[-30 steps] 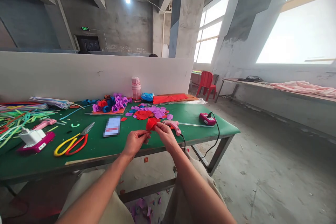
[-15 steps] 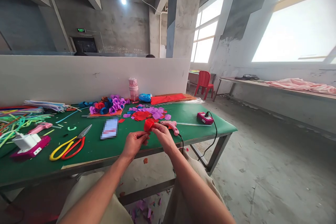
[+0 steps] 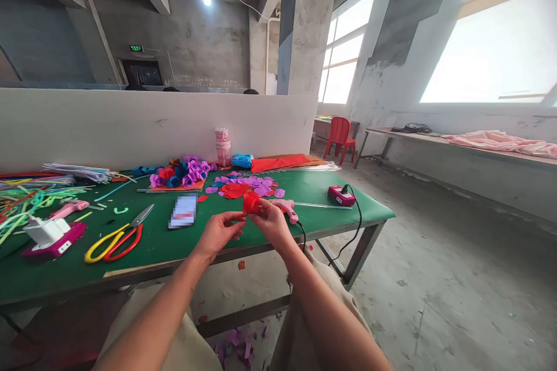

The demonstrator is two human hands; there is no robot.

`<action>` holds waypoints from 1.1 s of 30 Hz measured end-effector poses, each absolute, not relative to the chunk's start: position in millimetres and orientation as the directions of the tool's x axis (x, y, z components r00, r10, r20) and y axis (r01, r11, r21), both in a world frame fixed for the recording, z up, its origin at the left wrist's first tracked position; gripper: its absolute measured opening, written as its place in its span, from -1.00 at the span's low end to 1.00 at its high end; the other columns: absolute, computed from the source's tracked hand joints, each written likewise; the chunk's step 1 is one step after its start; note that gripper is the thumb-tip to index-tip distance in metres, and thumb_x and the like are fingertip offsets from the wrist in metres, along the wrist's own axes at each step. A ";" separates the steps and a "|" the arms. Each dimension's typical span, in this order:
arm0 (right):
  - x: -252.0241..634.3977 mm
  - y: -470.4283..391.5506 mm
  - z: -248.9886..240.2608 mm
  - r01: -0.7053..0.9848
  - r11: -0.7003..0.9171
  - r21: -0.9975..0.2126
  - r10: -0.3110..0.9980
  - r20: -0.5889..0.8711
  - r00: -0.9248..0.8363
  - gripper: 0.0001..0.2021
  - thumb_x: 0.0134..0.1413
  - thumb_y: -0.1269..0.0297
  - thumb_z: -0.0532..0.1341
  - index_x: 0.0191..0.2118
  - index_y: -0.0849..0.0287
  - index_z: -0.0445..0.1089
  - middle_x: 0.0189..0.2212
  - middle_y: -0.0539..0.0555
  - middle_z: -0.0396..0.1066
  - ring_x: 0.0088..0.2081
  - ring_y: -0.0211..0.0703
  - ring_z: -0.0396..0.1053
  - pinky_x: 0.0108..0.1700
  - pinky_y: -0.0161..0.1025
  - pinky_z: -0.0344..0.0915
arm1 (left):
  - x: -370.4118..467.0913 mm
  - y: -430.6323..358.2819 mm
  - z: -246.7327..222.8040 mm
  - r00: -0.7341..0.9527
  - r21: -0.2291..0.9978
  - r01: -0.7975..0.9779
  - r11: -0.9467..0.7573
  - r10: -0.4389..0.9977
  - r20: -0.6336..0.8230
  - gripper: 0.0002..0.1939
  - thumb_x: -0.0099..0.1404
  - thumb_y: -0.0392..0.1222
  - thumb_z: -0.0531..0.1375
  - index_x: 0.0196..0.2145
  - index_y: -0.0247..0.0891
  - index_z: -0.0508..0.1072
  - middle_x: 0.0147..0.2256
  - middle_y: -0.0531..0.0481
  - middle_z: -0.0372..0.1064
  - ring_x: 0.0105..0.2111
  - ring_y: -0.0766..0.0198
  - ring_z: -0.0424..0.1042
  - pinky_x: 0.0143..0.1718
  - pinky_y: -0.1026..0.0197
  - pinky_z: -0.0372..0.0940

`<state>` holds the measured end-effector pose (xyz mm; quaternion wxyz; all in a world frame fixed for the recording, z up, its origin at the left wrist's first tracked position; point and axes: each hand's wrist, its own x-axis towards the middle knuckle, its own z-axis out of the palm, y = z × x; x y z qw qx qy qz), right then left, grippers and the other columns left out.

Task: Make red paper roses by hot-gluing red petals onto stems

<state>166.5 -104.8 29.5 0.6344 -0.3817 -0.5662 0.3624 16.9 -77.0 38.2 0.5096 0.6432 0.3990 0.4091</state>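
Observation:
A small red paper flower [image 3: 250,203] is raised just above the front edge of the green table. My right hand [image 3: 273,225] is closed on its right side, fingers and thumb pinching the paper. At the lower left of the flower, the fingertips of my left hand [image 3: 221,234] are drawn together against its base; their exact grip is partly hidden. Behind my right hand lies a pink glue gun [image 3: 285,208] with a black cord. Loose purple petals [image 3: 262,186] and red petals [image 3: 235,191] are spread just beyond the flower.
Left on the green table [image 3: 152,249] are scissors [image 3: 122,237], a phone [image 3: 183,211], a magenta power block [image 3: 56,243] and coloured strips [image 3: 26,208]. Finished flowers [image 3: 183,174] and a pink bottle [image 3: 223,148] stand at the back. Another magenta block [image 3: 342,196] sits right.
Both hands and the red flower have shifted slightly right and up in view. The flower has turned a little, and my left fingers have loosened somewhat. Objects on the table stay put.

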 end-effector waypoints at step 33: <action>153.6 -114.2 28.2 -0.408 0.150 -0.901 0.970 0.213 -0.114 -0.62 -0.22 0.19 0.40 -0.21 0.18 0.40 -0.45 0.00 0.50 -0.37 -0.22 0.45 -0.19 -0.24 0.36 | -4.8 -72.9 46.5 0.317 0.996 -0.053 -0.069 0.945 0.083 -0.66 -0.15 -0.01 0.39 -0.44 -0.30 0.58 -0.54 -0.02 0.44 -0.55 0.36 0.24 -0.50 0.29 0.12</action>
